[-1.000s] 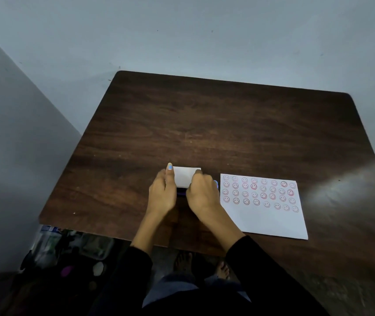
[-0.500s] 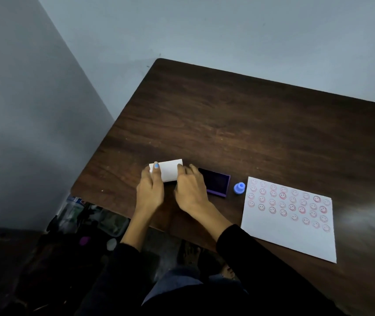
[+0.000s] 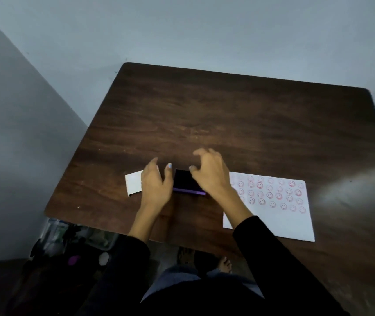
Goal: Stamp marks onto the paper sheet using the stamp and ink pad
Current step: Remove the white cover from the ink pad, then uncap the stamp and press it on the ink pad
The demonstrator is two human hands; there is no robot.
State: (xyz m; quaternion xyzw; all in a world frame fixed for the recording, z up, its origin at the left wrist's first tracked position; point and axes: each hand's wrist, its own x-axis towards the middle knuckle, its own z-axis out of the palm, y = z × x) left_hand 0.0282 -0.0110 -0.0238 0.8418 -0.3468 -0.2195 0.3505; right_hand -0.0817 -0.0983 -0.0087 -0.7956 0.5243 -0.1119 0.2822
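The dark purple ink pad (image 3: 185, 184) lies uncovered near the table's front edge. Its white lid (image 3: 133, 186) rests flat just to the left. My left hand (image 3: 156, 187) sits between them, covering the lid's right end, with its thumb by the pad's left edge and fingers apart. Fingers spread and holding nothing, my right hand (image 3: 212, 176) hovers over the pad's right side. The white paper sheet (image 3: 277, 215), with several rows of red smiley marks, lies to the right, its left edge under my right wrist. The small blue stamp is hidden from view.
The dark wooden table (image 3: 227, 115) stands in a corner between two grey walls. Bags and clutter (image 3: 74, 242) lie on the floor under its front left corner. My bare feet (image 3: 204, 261) show below the front edge.
Both hands have let go of the white lid, which now lies left of the pad. My right hand has moved right over the pad and hides the blue stamp.
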